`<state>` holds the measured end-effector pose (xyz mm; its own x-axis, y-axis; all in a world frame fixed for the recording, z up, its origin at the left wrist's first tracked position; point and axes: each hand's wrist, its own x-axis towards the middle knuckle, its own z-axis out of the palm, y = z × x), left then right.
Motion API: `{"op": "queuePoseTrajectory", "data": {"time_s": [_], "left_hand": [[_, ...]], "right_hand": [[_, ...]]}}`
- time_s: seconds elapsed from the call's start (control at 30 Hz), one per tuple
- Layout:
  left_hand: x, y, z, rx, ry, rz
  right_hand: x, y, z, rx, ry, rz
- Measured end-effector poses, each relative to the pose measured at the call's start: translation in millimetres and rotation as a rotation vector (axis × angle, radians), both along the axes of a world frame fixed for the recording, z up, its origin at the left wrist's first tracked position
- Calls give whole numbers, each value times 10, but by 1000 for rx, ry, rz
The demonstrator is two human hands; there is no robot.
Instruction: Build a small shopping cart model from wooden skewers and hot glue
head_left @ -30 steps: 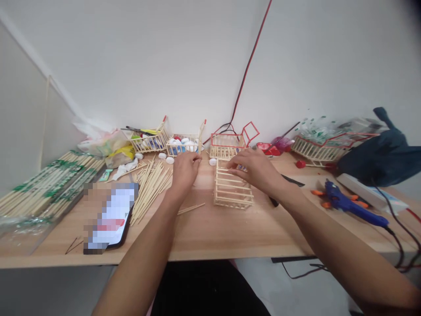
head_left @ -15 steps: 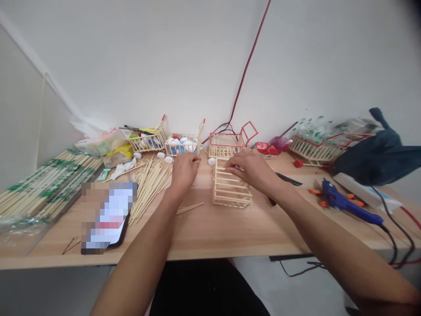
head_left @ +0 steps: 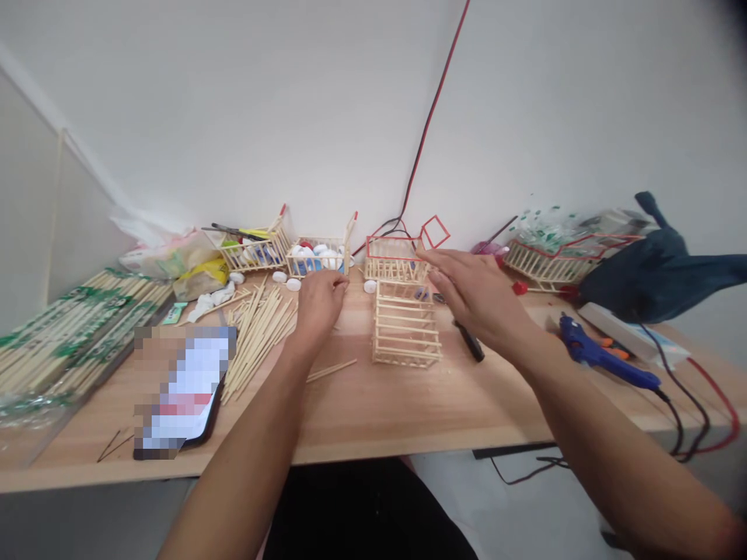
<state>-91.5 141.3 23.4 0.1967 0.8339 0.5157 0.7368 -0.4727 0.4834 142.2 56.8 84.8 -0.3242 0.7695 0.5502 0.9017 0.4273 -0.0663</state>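
partly out of sight
left hand (head_left: 319,309), any grip unclear; right hand (head_left: 482,299) covers part of red cart (head_left: 394,257); phone (head_left: 190,389) is pixelated; bagged sticks (head_left: 87,330) cut off at left.

Stick carts (head_left: 394,269) line the back edge of the bench (head_left: 379,420), a stick frame (head_left: 405,320) before them. Left of that lie a stick pile (head_left: 260,334), a phone (head_left: 190,389) near the front edge, bundles (head_left: 87,334) at the left end; right, a glue gun (head_left: 604,354) before a bag (head_left: 639,276)
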Motion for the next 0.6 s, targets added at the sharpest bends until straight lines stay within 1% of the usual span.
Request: {"op": "queuePoseTrajectory", "data": {"time_s": [0.03, 0.1, 0.17, 0.23, 0.3, 0.37, 0.6], "left_hand": [[-1, -2, 6, 0, -2, -1], [-2, 0, 9, -4, 1, -6], [1, 9, 0, -4, 5, -11], [5, 20, -17, -7, 9, -12], [7, 27, -34, -14, 12, -7], [7, 28, -42, -20, 12, -2], [-4, 7, -12, -37, 7, 9]], "right_hand": [[-1, -88, -11, -1, -23, -6], [-40, -254, -91, -31, -81, 1], [-121, -383, -224, -72, -142, 14], [-221, -457, -362, -118, -187, 11], [-311, -478, -465, -149, -213, 3], [-375, -462, -522, -160, -229, -6], [-453, -390, -594, -190, -295, -46]]}}
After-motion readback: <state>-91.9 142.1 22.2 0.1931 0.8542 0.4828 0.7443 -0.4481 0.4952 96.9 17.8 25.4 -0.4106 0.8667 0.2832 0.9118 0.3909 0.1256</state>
